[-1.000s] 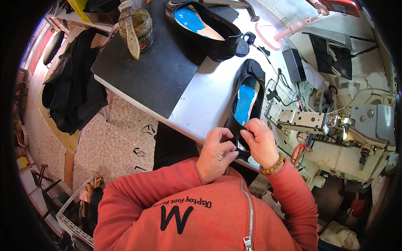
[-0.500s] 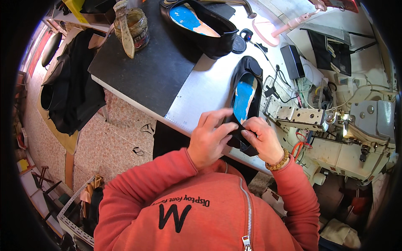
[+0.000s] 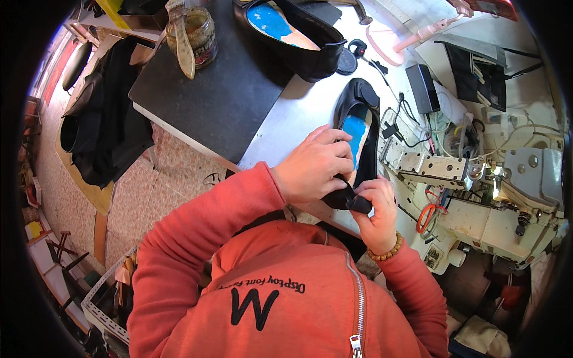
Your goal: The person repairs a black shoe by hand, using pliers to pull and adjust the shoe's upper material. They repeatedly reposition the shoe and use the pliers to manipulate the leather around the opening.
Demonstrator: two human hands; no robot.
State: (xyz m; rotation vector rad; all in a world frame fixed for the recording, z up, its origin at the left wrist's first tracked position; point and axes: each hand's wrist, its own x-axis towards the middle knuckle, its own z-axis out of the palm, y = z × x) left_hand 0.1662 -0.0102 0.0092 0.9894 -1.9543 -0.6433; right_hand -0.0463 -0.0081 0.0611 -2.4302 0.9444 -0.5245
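Black shoe upper with the blue insole lies on the white table, toe pointing far, heel end at the near edge where both my hands have it. Left hand is curled over the heel from the left, fingers closed on the black material. Right hand pinches the back of the heel from the near side, thumb and fingers shut on the folded edge.

Risks as I judge them:
- Heel end overhangs the table edge. If either grip slackens, the shoe can tip off toward my lap.
- The two hands seem to pull the soft edge against each other. Uneven tension would likely wrinkle or skew the fold.
- Sewing machine sits just right of the shoe, orange-handled scissors near my right wrist. A sideways jerk of the right hand could hit either.
- Loose cables lie close to the toe on the right; pushing the shoe farther may snag them.
- The second black shoe and the jar are well apart at the far side, no concern.
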